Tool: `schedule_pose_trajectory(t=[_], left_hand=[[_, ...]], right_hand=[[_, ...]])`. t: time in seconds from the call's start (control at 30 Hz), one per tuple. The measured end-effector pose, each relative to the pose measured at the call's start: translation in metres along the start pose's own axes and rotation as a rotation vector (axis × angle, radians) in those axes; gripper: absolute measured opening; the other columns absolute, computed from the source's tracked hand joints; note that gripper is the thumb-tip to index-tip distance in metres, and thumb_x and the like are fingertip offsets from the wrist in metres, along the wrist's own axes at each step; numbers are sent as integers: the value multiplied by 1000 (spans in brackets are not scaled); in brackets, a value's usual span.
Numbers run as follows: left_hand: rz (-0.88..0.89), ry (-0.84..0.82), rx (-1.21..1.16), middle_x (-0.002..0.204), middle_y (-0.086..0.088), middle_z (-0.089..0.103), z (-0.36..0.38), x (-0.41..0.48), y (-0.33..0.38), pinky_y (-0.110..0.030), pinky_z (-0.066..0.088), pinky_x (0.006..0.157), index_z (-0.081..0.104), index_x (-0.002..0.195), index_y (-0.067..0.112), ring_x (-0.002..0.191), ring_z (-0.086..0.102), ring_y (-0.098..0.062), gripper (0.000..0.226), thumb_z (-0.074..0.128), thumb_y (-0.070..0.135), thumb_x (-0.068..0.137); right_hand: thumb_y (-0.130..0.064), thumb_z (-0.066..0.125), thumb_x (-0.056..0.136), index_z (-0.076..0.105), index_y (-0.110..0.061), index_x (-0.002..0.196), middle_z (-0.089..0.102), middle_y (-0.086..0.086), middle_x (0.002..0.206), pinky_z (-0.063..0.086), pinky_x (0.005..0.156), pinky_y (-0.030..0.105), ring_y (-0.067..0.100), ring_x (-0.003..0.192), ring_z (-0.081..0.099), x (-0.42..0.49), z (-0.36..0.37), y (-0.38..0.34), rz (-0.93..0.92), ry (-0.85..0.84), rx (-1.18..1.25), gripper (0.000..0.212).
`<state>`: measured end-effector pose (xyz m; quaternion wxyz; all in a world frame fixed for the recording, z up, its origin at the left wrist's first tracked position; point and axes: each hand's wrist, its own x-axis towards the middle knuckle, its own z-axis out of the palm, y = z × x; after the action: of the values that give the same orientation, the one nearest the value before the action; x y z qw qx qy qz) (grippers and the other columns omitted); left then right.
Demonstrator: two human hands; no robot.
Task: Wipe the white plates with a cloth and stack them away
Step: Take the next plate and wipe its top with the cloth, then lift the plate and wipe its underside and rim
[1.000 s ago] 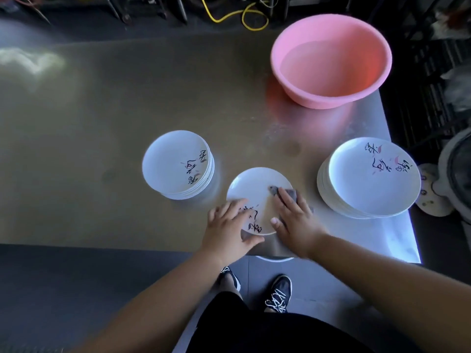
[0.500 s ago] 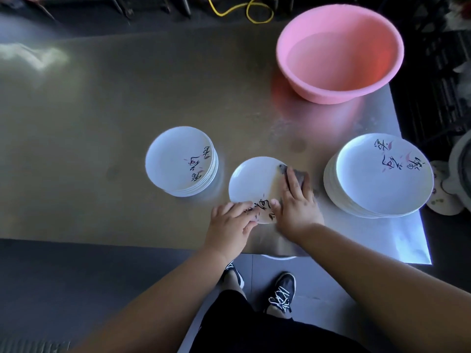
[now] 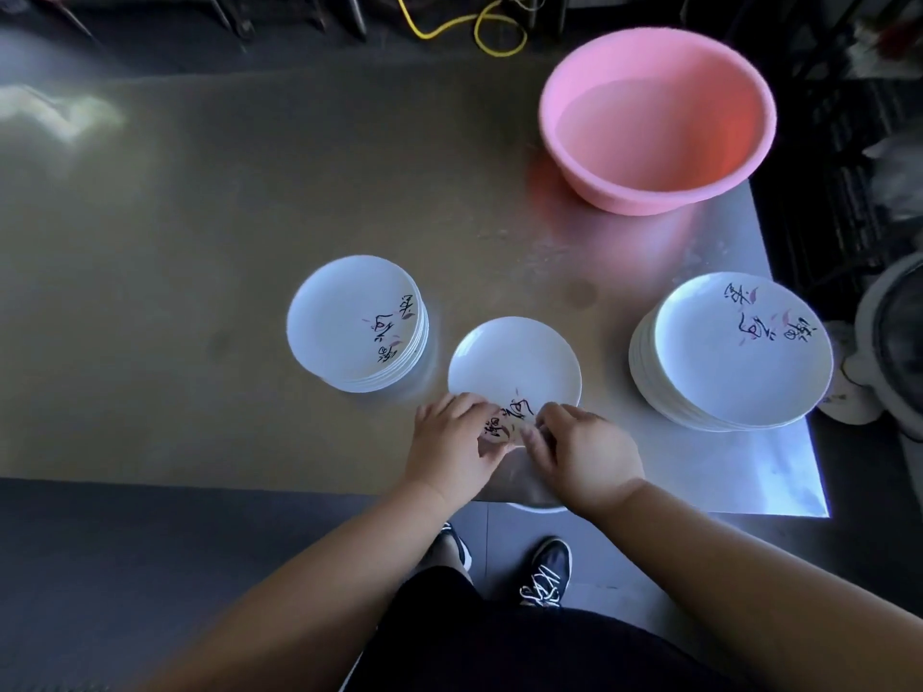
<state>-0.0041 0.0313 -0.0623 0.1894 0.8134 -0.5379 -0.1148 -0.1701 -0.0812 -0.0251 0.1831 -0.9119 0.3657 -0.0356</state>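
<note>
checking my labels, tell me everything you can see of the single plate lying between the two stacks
The single plate is round, white and glossy, ceramic by its look, with black brush lettering and pink marks by its near rim. It lies face up on the metal table, apart from the smaller stack and the larger stack. The left hand grips its near rim; the right hand curls its fingers onto the rim beside it, hiding that edge.
</note>
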Motion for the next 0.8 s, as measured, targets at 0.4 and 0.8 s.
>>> schedule_pose_trajectory(t=[0.4, 0.8], left_hand=[[-412, -440, 90, 104, 0, 63, -56, 60, -4, -42, 59, 82, 48, 126, 15, 97, 67, -28, 53, 56, 57, 94], [-471, -531, 48, 114, -6, 65, -67, 82, 6, -39, 57, 80, 44, 129, 11, 97, 67, -29, 71, 53, 70, 90]], right_hand=[[-55, 49, 95, 54, -11, 121, 65, 10, 106, 54, 83, 40, 35, 103, 67, 76, -33, 7, 576, -551, -170, 51], [-53, 33, 108, 66, 1, 101, 65, 13, 57, 46, 49, 25, 22, 32, 52, 86, -56, -6, 854, -614, 201, 64]])
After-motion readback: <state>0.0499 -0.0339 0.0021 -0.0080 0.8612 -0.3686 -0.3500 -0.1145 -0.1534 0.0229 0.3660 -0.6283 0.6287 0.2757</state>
